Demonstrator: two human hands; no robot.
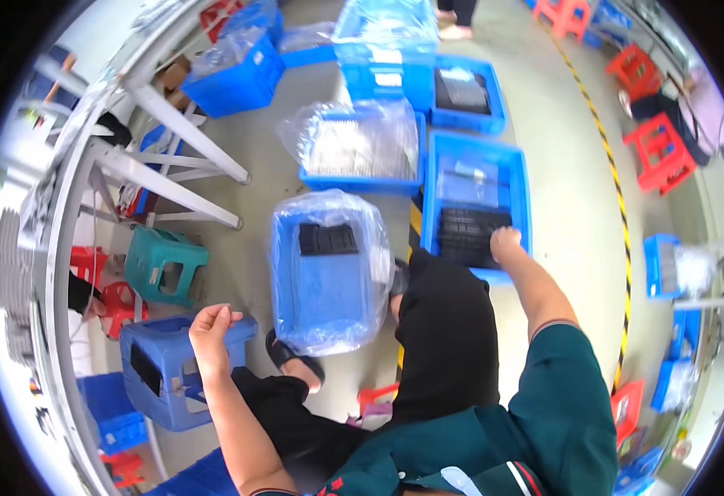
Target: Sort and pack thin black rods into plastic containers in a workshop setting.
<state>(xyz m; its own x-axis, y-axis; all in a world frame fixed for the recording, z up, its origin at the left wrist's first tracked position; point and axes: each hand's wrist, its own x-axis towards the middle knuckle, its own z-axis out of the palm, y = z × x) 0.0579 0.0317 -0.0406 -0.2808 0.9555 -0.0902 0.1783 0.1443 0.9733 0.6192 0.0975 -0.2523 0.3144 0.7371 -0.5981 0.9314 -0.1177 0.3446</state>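
Observation:
My right hand (506,244) reaches into a blue bin (525,178) ahead on the right. Its fingers curl over the right end of black ribbed plastic parts (465,234), and the fingertips are partly hidden. A clear plastic bag (465,183) lies at the far end of that bin. My left hand (213,324) hangs in the air over a blue plastic stool (159,331), fingers bent in and nothing visible in them. Between my hands stands a blue bin lined with clear film (324,302). Several black plastic parts (329,240) sit at its far end.
Beyond stand a blue bin of pale parts under film (362,184), a stack of blue bins (387,80), and a bin with dark parts (498,103). White table legs (172,186) and a green stool (163,263) are left. Striped floor tape (614,194) runs along the right.

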